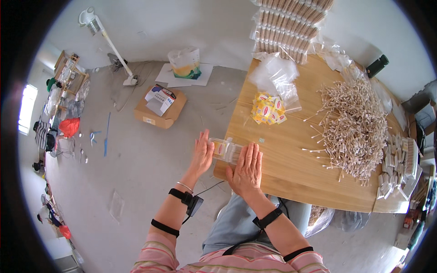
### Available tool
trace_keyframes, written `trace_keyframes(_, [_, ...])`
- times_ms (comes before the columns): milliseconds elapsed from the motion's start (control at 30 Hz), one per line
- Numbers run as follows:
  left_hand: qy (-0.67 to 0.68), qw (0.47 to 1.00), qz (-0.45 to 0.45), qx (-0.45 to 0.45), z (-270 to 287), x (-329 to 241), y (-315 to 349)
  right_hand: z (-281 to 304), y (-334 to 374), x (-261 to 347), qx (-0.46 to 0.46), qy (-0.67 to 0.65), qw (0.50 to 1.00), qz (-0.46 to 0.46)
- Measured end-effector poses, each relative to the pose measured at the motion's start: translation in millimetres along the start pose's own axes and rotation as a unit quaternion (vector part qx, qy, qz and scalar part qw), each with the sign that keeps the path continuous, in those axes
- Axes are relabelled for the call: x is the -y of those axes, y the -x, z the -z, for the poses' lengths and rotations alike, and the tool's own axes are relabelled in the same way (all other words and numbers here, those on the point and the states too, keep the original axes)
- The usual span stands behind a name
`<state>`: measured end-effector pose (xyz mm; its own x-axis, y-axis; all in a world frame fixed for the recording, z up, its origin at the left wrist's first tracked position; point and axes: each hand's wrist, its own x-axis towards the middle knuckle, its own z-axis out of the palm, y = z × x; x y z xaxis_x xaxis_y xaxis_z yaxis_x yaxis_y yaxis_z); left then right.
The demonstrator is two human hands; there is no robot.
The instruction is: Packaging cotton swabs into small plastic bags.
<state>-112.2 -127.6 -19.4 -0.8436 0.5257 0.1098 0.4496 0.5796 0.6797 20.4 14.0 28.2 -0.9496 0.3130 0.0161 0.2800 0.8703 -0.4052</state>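
A clear plastic packet of cotton swabs [234,154] lies at the left edge of the wooden table, with a yellow label card showing at its left end. My left hand [200,156] is against that end, fingers stretched out and the thumb by the packet's edge. Over the other end my right hand [246,172] lies flat, fingers straight and close together, touching the plastic. Beyond the packet is a small pile of yellow label cards [268,109]. A big heap of loose cotton swabs [353,129] covers the table's right part.
Clear empty bags [275,75] lie behind the cards, near stacked packs of swabs [284,29]. Filled packets [393,168] stand at the right of the wooden table [291,175]. A dark green cylinder [377,66] is at the back. A cardboard box [170,113] and stick vacuum [111,48] are left.
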Motion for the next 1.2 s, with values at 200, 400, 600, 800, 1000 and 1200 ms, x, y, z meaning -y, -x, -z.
trace_keyframes(200, [0.251,0.961,0.08,0.085,-8.9,9.9,-5.4,-1.7,-1.5,3.8,0.007,-0.003,1.0,-0.002])
trace_keyframes(400, [0.372,0.918,0.109,0.085,-10.6,6.1,-4.7,-7.6,-9.2,20.5,0.0,-0.006,1.0,0.002])
trace_keyframes(600, [0.387,0.915,0.086,0.076,-7.3,-0.1,-2.6,-9.6,-13.5,30.5,0.001,-0.005,1.0,-0.017])
trace_keyframes(800, [0.376,0.923,0.061,0.062,-7.6,2.8,-1.7,-10.9,-12.6,31.0,0.003,0.006,1.0,-0.008])
trace_keyframes(1000, [0.37,0.925,0.063,0.064,-1.4,-0.5,-3.4,-14.0,-13.4,30.6,-0.007,0.0,1.0,-0.026])
trace_keyframes(1200, [0.489,0.858,0.125,0.095,-18.2,6.8,-2.4,-14.3,-12.4,27.9,-0.036,-0.031,0.999,-0.007])
